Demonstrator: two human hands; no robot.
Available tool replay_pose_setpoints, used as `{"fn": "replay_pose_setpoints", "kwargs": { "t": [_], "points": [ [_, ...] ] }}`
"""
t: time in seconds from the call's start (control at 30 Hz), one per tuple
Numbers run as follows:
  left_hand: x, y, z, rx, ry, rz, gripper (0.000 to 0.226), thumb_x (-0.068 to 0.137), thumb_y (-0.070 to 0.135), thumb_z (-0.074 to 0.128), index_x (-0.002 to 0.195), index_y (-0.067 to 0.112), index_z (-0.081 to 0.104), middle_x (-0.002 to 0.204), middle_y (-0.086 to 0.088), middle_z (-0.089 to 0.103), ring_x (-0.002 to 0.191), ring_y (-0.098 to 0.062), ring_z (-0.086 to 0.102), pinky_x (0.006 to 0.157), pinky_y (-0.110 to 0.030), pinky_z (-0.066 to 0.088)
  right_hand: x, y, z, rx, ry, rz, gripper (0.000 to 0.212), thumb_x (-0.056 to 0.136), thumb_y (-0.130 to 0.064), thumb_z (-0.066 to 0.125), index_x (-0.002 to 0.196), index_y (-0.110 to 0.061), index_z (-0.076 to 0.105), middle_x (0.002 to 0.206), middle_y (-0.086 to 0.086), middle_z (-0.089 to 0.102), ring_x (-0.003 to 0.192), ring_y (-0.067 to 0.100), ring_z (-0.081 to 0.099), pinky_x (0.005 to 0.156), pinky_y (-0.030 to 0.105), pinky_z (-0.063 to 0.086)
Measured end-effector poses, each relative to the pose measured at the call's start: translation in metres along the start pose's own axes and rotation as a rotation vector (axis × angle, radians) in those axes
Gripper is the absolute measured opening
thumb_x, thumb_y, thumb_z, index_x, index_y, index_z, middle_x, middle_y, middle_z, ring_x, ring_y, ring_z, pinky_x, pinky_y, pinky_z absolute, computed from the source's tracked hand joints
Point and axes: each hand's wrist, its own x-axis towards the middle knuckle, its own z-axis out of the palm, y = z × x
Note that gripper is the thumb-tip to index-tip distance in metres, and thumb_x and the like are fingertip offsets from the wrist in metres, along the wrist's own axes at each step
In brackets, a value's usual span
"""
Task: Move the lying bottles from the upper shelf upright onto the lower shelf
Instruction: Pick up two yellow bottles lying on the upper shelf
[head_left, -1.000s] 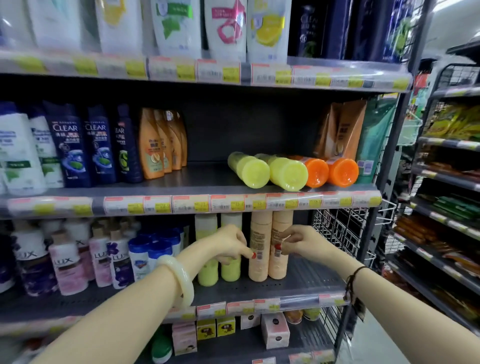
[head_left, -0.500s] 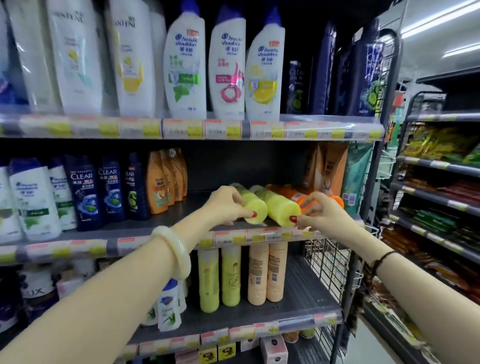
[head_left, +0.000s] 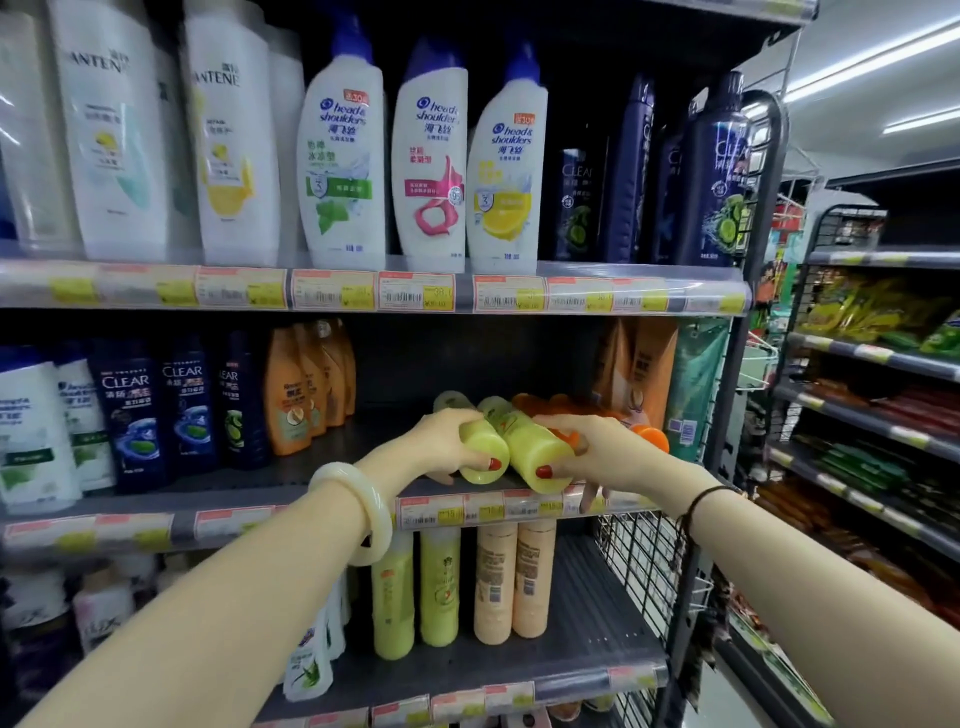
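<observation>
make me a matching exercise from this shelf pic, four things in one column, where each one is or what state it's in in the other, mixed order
Things:
1. left hand
2. right hand
3. peach bottles
4. orange-capped bottle

Places or states:
A. lying on the upper shelf, not gripped
B. upright on the lower shelf
C. gripping the left lying yellow-green bottle
D. gripping the right lying yellow-green bottle

Pairs: 1-C, 2-D, 3-B, 4-A

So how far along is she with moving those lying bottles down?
Done: two green and two peach bottles stand upright on the lower shelf. In hand: left hand and right hand each grip a lying green bottle. Left: the orange bottles behind.
</observation>
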Motion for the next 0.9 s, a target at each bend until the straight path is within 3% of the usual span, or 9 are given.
{"fn": "replay_pose_setpoints", "kwargs": {
  "t": [0.07, 0.2, 0.43, 0.5, 0.6, 0.7, 0.8, 0.9],
  "points": [
    [0.004, -0.002, 0.004, 0.015, 0.048, 0.039, 0.072, 0.074, 0.019, 0.076, 0.138, 0.023, 0.044, 0.136, -0.011, 0.049, 0.118, -0.03, 0.053, 0.081, -0.038, 0.057, 0.003, 0.002, 0.001, 0.003, -0.028, 0.005, 0.064, 0.083, -0.023, 0.068, 0.139, -0.033, 0.04, 0.124, 0.005, 0.055, 0.06, 0.017, 0.071, 0.046, 0.021, 0.055],
    [-0.001, -0.006, 0.004, 0.037, 0.117, 0.106, 0.066, 0.075, 0.02, 0.075, 0.136, 0.02, 0.049, 0.137, -0.01, 0.052, 0.122, -0.026, 0.053, 0.094, -0.029, 0.044, 0.002, 0.002, 0.007, 0.015, 0.02, -0.043, 0.057, 0.086, -0.021, 0.064, 0.139, -0.026, 0.043, 0.109, 0.008, 0.068, 0.052, 0.017, 0.068, 0.047, 0.021, 0.054],
    [-0.032, 0.001, -0.019, 0.139, -0.029, 0.176, 0.062, 0.076, 0.023, 0.074, 0.134, 0.021, 0.051, 0.134, -0.004, 0.057, 0.119, -0.02, 0.055, 0.099, -0.033, 0.048, -0.012, -0.019, 0.005, -0.111, 0.055, -0.143, 0.05, 0.086, -0.03, 0.064, 0.134, -0.029, 0.05, 0.093, -0.001, 0.07, 0.057, 0.013, 0.066, 0.064, 0.034, 0.06],
    [-0.041, 0.002, -0.022, 0.149, -0.046, 0.173, 0.063, 0.076, 0.023, 0.074, 0.135, 0.021, 0.05, 0.134, -0.003, 0.057, 0.119, -0.019, 0.055, 0.096, -0.031, 0.049, -0.017, -0.024, 0.003, -0.087, 0.033, -0.181, 0.049, 0.085, -0.031, 0.064, 0.132, -0.028, 0.052, 0.099, 0.0, 0.071, 0.056, 0.011, 0.065, 0.063, 0.034, 0.061],
    [-0.05, 0.005, -0.022, 0.07, -0.066, 0.12, 0.066, 0.074, 0.022, 0.076, 0.135, 0.021, 0.05, 0.131, -0.004, 0.056, 0.109, -0.021, 0.061, 0.079, -0.032, 0.058, -0.021, -0.023, 0.004, -0.042, -0.01, -0.173, 0.052, 0.082, -0.033, 0.068, 0.131, -0.029, 0.052, 0.097, -0.002, 0.07, 0.062, 0.014, 0.069, 0.061, 0.034, 0.061],
    [-0.054, 0.012, -0.024, -0.101, -0.115, -0.007, 0.058, 0.073, 0.035, 0.076, 0.126, 0.025, 0.056, 0.117, -0.003, 0.062, 0.096, -0.02, 0.067, 0.073, -0.037, 0.061, -0.022, -0.021, 0.005, 0.175, -0.093, -0.074, 0.051, 0.083, -0.037, 0.065, 0.129, -0.029, 0.045, 0.085, 0.001, 0.071, 0.059, 0.019, 0.071, 0.055, 0.034, 0.06],
    [-0.053, 0.016, -0.026, -0.21, -0.093, -0.138, 0.044, 0.08, 0.05, 0.062, 0.114, 0.024, 0.058, 0.103, -0.005, 0.065, 0.089, -0.023, 0.068, 0.073, -0.039, 0.061, -0.017, -0.029, 0.005, 0.329, -0.118, 0.154, 0.049, 0.087, -0.057, 0.046, 0.121, -0.021, 0.045, 0.095, 0.008, 0.068, 0.071, 0.029, 0.075, 0.062, 0.034, 0.061],
    [-0.048, 0.018, -0.023, -0.229, -0.067, -0.236, 0.033, 0.084, 0.041, 0.06, 0.109, 0.022, 0.051, 0.093, -0.008, 0.062, 0.082, -0.024, 0.066, 0.075, -0.04, 0.06, -0.008, -0.036, 0.007, 0.518, -0.147, 0.381, 0.061, 0.086, -0.053, 0.053, 0.131, -0.013, 0.039, 0.111, 0.019, 0.064, 0.073, 0.033, 0.075, 0.066, 0.038, 0.062]
  ]
}}
